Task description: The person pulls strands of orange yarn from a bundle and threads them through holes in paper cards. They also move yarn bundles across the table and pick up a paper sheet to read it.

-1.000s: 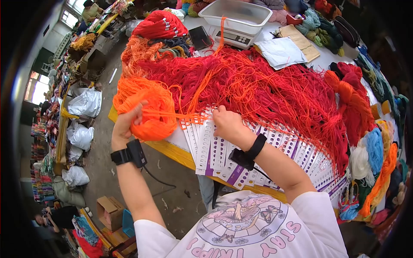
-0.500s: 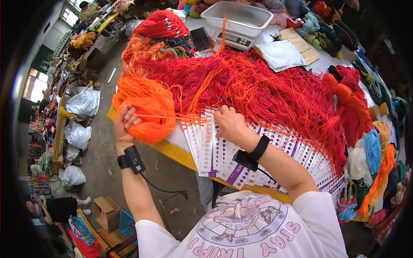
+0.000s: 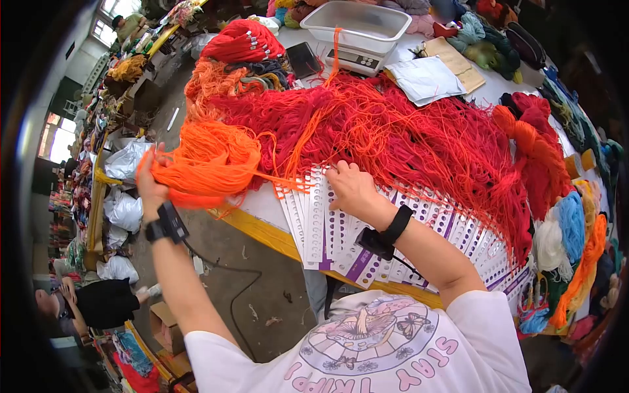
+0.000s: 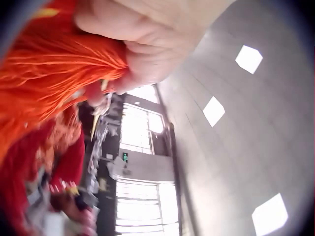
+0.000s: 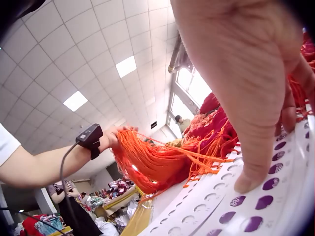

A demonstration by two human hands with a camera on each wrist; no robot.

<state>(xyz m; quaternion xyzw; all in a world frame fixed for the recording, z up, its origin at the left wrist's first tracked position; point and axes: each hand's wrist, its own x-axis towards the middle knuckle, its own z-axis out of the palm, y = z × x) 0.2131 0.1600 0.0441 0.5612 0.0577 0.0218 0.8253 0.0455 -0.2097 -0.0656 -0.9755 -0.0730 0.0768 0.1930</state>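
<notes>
At the left end of the yellow-edged table [image 3: 257, 232], I see the left hand [image 3: 151, 186] has swung outward, gripping the orange yarn skein [image 3: 213, 154], which I judge draws out its strands [image 3: 283, 181] toward the hole-punched cards [image 3: 316, 229] that the right hand [image 3: 356, 191] presses, unclenched.

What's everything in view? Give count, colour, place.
Table: one, white with yellow edge, centre
Yarn pile: one, red with orange strands, across table
Orange yarn: one bundle, orange, table's left end
Cards: many, white and purple, under pile's near edge
Other yarn: many bundles, mixed colours, far and right sides
Scale: one, white, far side
Tub: one, clear, on scale
Papers: at least two, white and brown, right of scale
Sacks: several, white, floor at left
Bystanders: at least two, one in black, left
Wristbands: two, black, on wrists
Shirt: one, white, on wearer
Left hand: one, gripping orange yarn
Right hand: one, resting on cards
</notes>
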